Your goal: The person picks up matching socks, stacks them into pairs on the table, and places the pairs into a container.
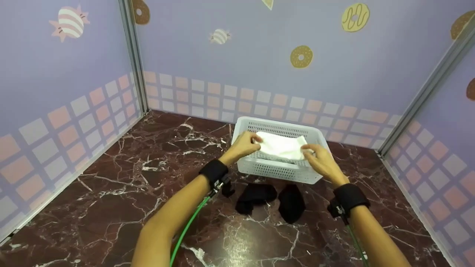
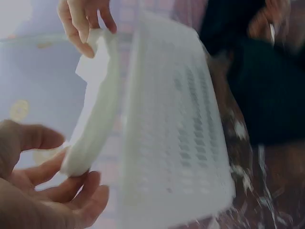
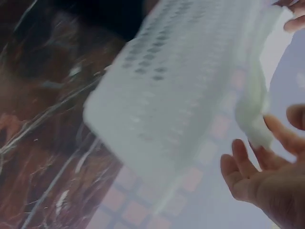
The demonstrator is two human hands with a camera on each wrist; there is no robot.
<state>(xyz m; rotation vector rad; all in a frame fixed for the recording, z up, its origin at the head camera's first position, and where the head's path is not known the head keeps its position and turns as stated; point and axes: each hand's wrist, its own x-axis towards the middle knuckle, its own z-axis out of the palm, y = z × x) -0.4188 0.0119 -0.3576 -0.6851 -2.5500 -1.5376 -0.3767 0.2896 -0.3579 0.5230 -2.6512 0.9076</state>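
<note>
The cloth (image 1: 278,146) is white and is located above the basket (image 1: 278,170), spanned between two hands over the opening. Both wrist views show it clear of the rim, bowed slightly along its length.

Left hand (image 1: 242,145): pinching the left end of the cloth, thumb nearest the person, fingers curled beneath. Right hand (image 1: 320,160): pinching the right end, where a folded band crosses the cloth; the remaining fingers are bent.

The basket is white, with rows of slots in its sides. It stands on the surface (image 1: 111,200), near the back wall (image 1: 256,44). The surface is dark red with white veins, marble in pattern.

Two black cloths lie on the surface at the near side of the basket: the left cloth (image 1: 258,196) is bent and lies crosswise; the right cloth (image 1: 292,204) points toward the person. A narrow gap separates them.

Each wrist carries a black band: left band (image 1: 214,172), right band (image 1: 351,197). A green cable (image 1: 189,224) runs from the left band along the forearm. The back wall is lilac, printed with doughnuts, sweets and a lower border of squares.
</note>
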